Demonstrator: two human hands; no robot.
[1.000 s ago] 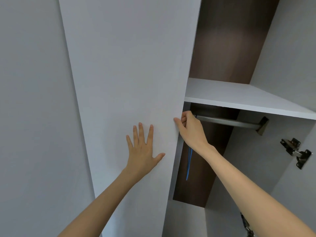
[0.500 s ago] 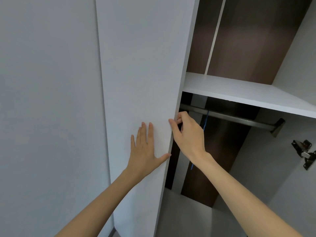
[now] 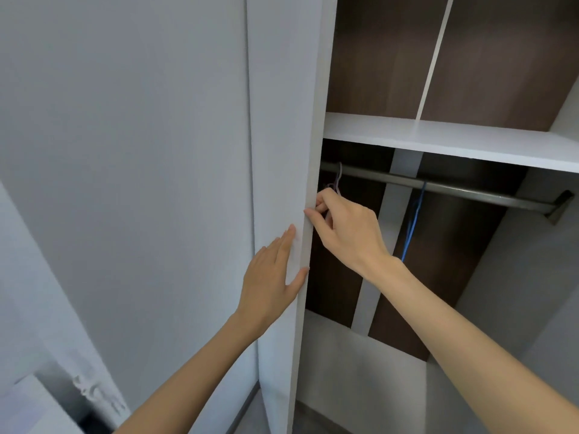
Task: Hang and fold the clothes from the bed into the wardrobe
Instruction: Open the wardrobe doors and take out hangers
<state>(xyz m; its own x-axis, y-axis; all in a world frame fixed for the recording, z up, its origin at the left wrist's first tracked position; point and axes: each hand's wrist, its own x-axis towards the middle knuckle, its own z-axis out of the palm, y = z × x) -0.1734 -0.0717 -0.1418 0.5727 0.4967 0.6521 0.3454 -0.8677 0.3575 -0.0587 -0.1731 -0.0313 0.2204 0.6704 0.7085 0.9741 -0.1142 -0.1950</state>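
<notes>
Wardrobe (image 3: 376,57) open beside its door (image 3: 279,120), clothes not in view: left hand (image 3: 271,277) spread flat on door face, right hand (image 3: 351,233) pinching door edge, liable to be nipped if it swings shut.

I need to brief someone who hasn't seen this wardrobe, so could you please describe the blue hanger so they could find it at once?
Inside the open wardrobe, a dark metal rail runs under the white shelf. The blue hanger hangs near its middle, seen edge-on as a thin line. The only other hanger is pale lilac, at the rail's left end.
</notes>
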